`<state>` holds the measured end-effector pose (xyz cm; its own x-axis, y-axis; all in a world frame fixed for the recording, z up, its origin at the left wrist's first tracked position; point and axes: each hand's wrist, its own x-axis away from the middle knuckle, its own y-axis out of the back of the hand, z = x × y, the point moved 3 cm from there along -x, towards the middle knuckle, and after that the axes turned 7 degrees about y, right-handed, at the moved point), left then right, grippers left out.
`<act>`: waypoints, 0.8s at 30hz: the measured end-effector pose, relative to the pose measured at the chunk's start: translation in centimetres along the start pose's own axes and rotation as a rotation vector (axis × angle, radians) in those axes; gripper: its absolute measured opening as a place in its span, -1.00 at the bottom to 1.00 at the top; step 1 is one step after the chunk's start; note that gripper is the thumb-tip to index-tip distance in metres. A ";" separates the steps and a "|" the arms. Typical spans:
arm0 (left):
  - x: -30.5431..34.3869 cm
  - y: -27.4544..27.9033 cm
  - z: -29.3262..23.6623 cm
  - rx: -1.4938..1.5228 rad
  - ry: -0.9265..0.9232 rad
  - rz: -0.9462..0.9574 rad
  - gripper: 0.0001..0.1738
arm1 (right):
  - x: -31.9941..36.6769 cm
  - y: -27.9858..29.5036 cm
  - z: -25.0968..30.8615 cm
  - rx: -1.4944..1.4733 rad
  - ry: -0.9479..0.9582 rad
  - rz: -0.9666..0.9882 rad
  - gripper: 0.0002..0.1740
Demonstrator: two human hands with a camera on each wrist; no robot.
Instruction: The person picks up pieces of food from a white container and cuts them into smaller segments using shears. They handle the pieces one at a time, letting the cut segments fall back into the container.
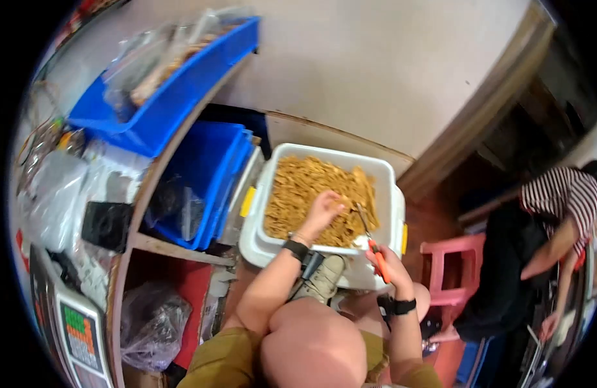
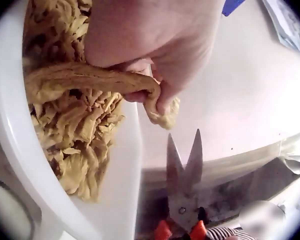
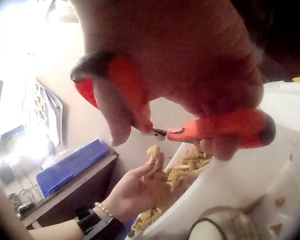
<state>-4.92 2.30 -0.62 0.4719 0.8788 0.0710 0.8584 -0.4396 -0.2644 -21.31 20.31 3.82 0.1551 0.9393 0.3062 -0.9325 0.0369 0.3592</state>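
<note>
My left hand [image 1: 321, 215] pinches the end of a long yellow-brown strip [image 2: 80, 79] above a white tub [image 1: 280, 150]. The strip bends over at the fingers, and its other part trails back over a heap of similar yellow-brown pieces [image 1: 298, 187] filling much of the tub. At the tub's near right side, my right hand [image 1: 394, 265] grips scissors [image 2: 184, 200] by their orange-and-black handles [image 3: 225, 129]. In the left wrist view the scissor blades stand spread, tips pointing up just below the strip's bent end.
Blue bins stand left of the tub, one on the shelf [image 1: 175, 90] and others [image 1: 195, 181] beneath. A scale [image 1: 81, 330] sits at lower left. To the right are a pink stool [image 1: 450, 271] and a person in a striped shirt [image 1: 557, 194]. My shoe [image 1: 323, 278] is against the tub's near side.
</note>
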 end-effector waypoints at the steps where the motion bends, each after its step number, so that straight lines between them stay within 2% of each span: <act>1: 0.1 -0.3 -0.3 0.054 0.002 0.013 -0.73 | -0.2 0.0 -0.4 0.042 0.012 -0.024 -0.40; 2: 0.4 -0.4 -0.8 0.105 0.005 0.020 -0.73 | -0.3 0.0 -0.6 0.084 0.026 -0.042 -0.38; 3: 0.6 -0.5 -1.2 0.158 0.114 0.065 -0.74 | -0.2 0.0 -0.2 0.197 0.052 -0.063 -0.42; 4: 0.6 -0.8 -1.9 0.157 0.126 0.085 -0.74 | 0.0 0.0 0.8 0.312 0.080 -0.079 -0.46; 8: 0.8 -1.6 -3.4 0.202 0.226 0.126 -0.73 | 0.3 0.1 2.4 0.319 0.095 -0.125 -0.42; 10: 0.7 -1.7 -3.7 0.115 0.226 0.189 -0.71 | 0.1 0.5 3.0 0.313 0.090 -0.142 -0.41; 12: 0.6 -1.6 -3.8 0.074 0.245 0.224 -0.71 | 0.1 0.8 3.7 0.363 0.051 -0.113 -0.29; 18: -0.8 -1.3 -3.9 0.074 0.260 0.352 -0.74 | -0.8 1.2 5.4 0.351 0.099 -0.112 -0.27; 22: -1.7 -1.4 -5.5 -0.089 0.229 0.320 -0.67 | -1.5 1.8 7.1 0.400 0.010 -0.098 -0.30; 24: -1.8 -1.5 -6.0 -0.058 0.214 0.316 -0.62 | -2.1 1.5 5.6 0.345 0.049 -0.121 -0.29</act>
<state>-5.89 0.26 5.40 0.7409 0.6425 0.1956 0.6711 -0.6975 -0.2512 -21.17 16.42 8.67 0.2340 0.9507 0.2037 -0.7425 0.0395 0.6686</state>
